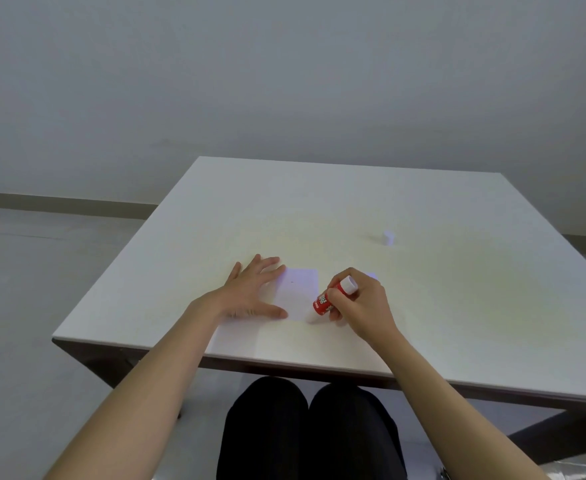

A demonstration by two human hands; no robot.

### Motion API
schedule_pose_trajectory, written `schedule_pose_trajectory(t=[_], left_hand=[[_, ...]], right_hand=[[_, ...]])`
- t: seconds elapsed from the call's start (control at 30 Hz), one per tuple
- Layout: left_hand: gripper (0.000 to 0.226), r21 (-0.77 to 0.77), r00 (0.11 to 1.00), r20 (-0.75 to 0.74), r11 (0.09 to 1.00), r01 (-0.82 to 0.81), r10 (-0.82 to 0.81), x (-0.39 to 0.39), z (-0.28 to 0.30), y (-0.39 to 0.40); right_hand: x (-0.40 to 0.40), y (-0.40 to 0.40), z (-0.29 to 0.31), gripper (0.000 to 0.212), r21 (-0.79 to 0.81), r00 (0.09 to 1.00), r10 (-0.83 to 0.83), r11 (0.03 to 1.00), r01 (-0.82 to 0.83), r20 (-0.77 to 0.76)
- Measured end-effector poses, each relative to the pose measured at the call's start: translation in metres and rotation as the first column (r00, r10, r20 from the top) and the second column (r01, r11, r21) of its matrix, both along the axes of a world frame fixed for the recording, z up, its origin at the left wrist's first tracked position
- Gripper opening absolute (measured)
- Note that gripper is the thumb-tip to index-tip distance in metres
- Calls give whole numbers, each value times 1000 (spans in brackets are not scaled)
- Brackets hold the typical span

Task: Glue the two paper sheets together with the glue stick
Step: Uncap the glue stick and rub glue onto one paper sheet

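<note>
Gluing the small sheet: the paper may be slipping or tearing under the stick

The right hand (360,299) is closing its fingers round the red-and-white glue stick (333,296), tilting it so the lower tip is meeting the near right edge of the white paper sheet (298,292) just left of that hand; the left hand (253,289) is lying flat with fingers spread, pinning the sheet's left side. With only one side held, a hard drag is likely creasing or shifting the thin sheet, or smearing glue onto the table (353,202). A second pale sheet (239,336) seems to be lying under the left wrist; its edges are faint. The cap (388,238) is standing well beyond the right hand
</note>
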State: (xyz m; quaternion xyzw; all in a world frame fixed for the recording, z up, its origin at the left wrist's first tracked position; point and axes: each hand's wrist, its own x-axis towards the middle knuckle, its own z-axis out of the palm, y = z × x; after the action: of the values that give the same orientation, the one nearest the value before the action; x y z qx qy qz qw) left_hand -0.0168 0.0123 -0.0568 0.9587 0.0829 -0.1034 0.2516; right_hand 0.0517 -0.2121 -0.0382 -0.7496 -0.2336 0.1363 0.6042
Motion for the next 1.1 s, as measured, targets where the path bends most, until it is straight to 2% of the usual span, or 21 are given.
schedule_pose_trajectory(t=[0.17,0.4,0.5,0.6,0.63,0.7,0.73,0.8,0.9,1.0,1.07,1.1], left_hand=[[98,10,1000,-6,1000,3,-3,0,1,0],[101,38,1000,-6,999,6,-6,-1,-2,0],[101,28,1000,-13,1000,3,-3,-2,0,1],[102,-7,1000,-19,1000,-8,8,-1,2,0],[101,-33,1000,-19,999,-19,19,-1,4,0],[96,-141,997,-12,987,-80,79,-3,8,-1],[93,-238,989,1,961,-142,146,-4,11,-2],[82,-484,944,76,840,-247,322,-6,17,-8],[50,-690,867,222,700,-183,446,-7,29,-33],[25,-729,844,308,679,-87,439,-1,40,-63],[11,-720,777,364,684,-115,513,3,46,-72],[8,-723,741,381,678,-135,553,5,48,-72]], right_hand=[[5,3,5,2,-10,991,-126,992,126,37],[0,-4,11,4,-77,999,27,997,-25,25],[2,-4,18,5,53,1000,-20,998,21,-22],[3,-6,25,9,306,957,-13,946,105,-289],[3,-6,27,9,395,906,32,906,151,-422],[2,-4,31,9,524,740,165,803,284,-653],[0,-3,32,10,552,665,220,761,340,-714],[-5,2,33,11,571,585,283,719,395,-760],[-14,14,33,14,570,528,327,716,403,-784],[-23,30,34,17,513,502,298,775,370,-812],[-26,38,34,17,478,545,255,818,319,-799],[-28,41,35,20,453,598,217,847,277,-772]])
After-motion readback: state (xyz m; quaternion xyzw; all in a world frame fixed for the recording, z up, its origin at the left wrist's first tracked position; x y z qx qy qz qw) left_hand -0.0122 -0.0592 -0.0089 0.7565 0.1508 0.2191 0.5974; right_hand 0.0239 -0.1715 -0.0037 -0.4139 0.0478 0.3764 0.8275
